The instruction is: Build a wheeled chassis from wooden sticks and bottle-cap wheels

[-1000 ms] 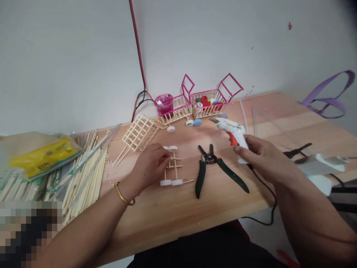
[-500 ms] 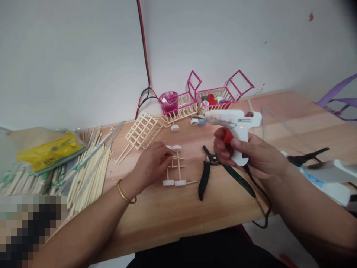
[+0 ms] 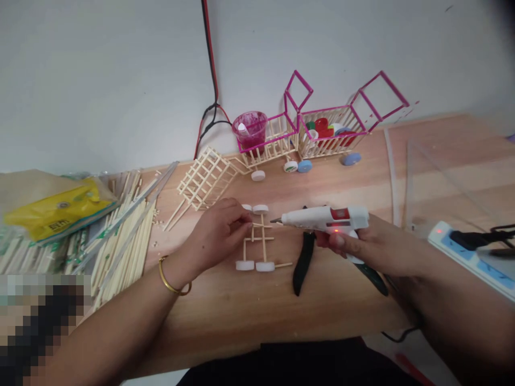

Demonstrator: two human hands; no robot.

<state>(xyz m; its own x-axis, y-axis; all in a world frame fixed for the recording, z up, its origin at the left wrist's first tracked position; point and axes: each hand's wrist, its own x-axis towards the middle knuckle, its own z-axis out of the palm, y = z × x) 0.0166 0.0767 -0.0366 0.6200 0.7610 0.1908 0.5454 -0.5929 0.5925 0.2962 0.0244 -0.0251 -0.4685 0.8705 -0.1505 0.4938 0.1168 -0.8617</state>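
My left hand (image 3: pixel 217 233) pinches the left side of a small stick frame with white cap wheels (image 3: pixel 257 238) that lies flat on the wooden table (image 3: pixel 341 177). My right hand (image 3: pixel 362 246) grips a white hot glue gun (image 3: pixel 322 219) with a red trigger. The gun lies level, with its nozzle tip just right of the frame's upper crossbar, a little apart from it. A small light glows on the gun's body.
Black-handled pliers (image 3: pixel 303 260) lie under the gun. A stick lattice (image 3: pixel 203 179), a pink cup (image 3: pixel 250 128) and two pink-trimmed stick carts (image 3: pixel 322 128) stand at the back. Bundles of sticks (image 3: pixel 116 236) and a yellow packet (image 3: pixel 52 206) lie left. A power strip (image 3: pixel 466 254) lies right.
My right hand has brought the glue gun down and to the left, from raised above the pliers to level beside the frame. My left hand stays on the frame.
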